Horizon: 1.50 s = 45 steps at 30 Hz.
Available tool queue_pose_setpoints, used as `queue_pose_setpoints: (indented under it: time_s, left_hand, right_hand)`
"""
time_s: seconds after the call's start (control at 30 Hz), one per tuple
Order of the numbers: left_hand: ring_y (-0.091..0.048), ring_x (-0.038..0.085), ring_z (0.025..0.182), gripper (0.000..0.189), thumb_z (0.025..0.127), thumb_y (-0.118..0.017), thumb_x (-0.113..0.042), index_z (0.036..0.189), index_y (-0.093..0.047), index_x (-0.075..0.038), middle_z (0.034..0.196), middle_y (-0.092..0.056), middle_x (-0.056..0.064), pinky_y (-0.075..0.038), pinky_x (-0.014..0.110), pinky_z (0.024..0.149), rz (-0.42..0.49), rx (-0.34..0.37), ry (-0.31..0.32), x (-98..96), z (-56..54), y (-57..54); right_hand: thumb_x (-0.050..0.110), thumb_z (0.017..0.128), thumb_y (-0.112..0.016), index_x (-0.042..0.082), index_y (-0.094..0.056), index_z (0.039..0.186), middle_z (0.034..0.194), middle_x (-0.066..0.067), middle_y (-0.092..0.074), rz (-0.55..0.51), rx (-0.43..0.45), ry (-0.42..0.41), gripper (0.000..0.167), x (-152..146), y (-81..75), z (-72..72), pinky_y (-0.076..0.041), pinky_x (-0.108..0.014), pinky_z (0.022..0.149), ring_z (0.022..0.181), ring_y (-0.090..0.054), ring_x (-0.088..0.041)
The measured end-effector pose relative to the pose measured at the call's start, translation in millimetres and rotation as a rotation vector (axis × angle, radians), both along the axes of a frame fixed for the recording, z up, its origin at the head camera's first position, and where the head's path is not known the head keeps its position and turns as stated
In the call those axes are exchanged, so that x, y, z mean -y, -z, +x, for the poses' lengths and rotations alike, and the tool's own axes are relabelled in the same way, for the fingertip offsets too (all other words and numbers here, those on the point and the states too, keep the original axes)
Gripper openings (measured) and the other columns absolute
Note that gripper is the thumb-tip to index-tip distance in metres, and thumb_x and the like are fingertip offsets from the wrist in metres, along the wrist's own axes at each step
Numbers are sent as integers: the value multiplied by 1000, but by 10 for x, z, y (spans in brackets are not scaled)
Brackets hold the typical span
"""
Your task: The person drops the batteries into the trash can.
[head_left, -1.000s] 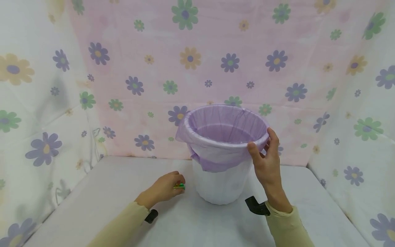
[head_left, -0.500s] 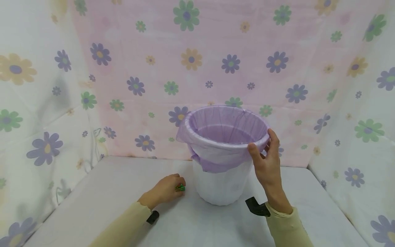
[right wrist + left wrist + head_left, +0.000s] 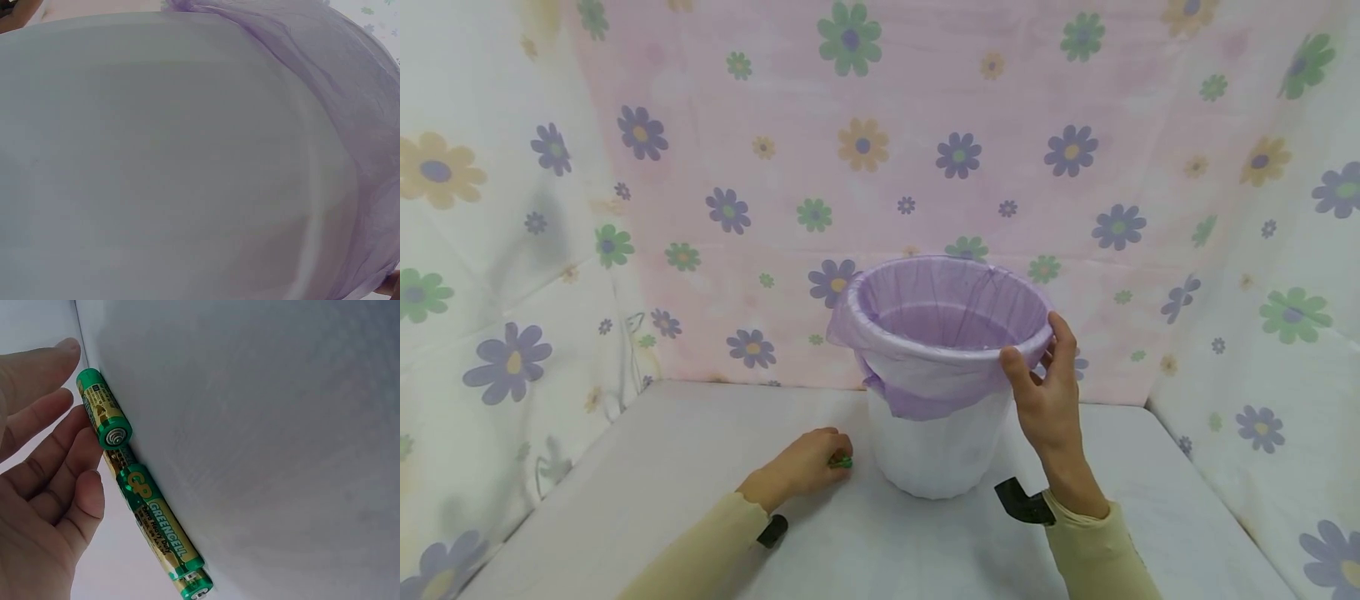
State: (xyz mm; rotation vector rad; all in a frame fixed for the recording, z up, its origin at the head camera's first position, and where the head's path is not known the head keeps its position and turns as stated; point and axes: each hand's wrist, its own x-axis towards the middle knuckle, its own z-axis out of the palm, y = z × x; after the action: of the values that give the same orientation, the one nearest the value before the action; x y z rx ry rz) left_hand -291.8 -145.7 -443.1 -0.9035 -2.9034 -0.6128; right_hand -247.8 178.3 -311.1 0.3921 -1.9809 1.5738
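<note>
A white trash bin (image 3: 936,454) stands on the table, lined with a purple trash bag (image 3: 940,400) folded over its rim. My right hand (image 3: 1048,404) grips the bin's rim at the right, thumb toward the front. In the right wrist view, the bin wall (image 3: 175,156) fills most of the picture. Low at the bin's left is my left hand (image 3: 808,462), fingers loosely bent beside several green and gold batteries (image 3: 165,531). One battery (image 3: 105,409) lies right by the fingertips. Whether the fingers touch it I cannot tell; the hand hides most of the batteries in the head view.
A white cloth covers the table (image 3: 700,417). Flower-patterned fabric (image 3: 775,167) hangs behind and along both sides. Black wrist mounts (image 3: 1026,504) stick out from both sleeves.
My left hand has shifted slightly toward me and right, and less of the batteries shows beneath its fingers. My right hand and the bin have stayed in place.
</note>
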Motion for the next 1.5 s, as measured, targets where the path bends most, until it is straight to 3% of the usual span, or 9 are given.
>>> queue_pose_setpoints:
  time_s: [0.57, 0.87, 1.27, 1.5]
  left_hand:
    - [-51, 8, 77, 18, 81, -76, -17, 94, -64, -12, 85, -54, -6, -46, 26, 71, 19, 54, 67, -70, 50, 37]
    - [-51, 8, 76, 26, 81, -77, -19, 101, -61, -11, 83, -55, -5, -45, 25, 69, 41, 135, 80, -103, 81, 22]
    - [-49, 6, 74, 22, 82, -76, -18, 98, -61, -14, 81, -53, -7, -44, 24, 67, 32, 117, 81, -108, 88, 50]
    - [-51, 7, 74, 20, 83, -75, -13, 98, -63, -12, 80, -55, -7, -45, 24, 68, 59, 125, 104, -75, 94, -18]
  right_hand:
    - [30, 92, -61, 28, -17, 151, 143, -8, -32, 6, -1, 4, 74, -2, 2, -4, -38, -52, 99, 124, -41, -26]
    - [31, 92, -61, 26, -18, 151, 143, -11, -32, 5, -9, 2, 73, 2, 2, -1, -37, -52, 100, 126, -40, -28]
    - [29, 93, -61, 27, -18, 151, 141, -11, -33, 7, -10, 6, 72, 4, 8, -1, -37, -52, 100, 125, -41, -27]
    - [29, 92, -61, 27, -18, 151, 142, -11, -33, 6, -9, 5, 73, 3, -2, 6, -37, -52, 100, 125, -41, -27]
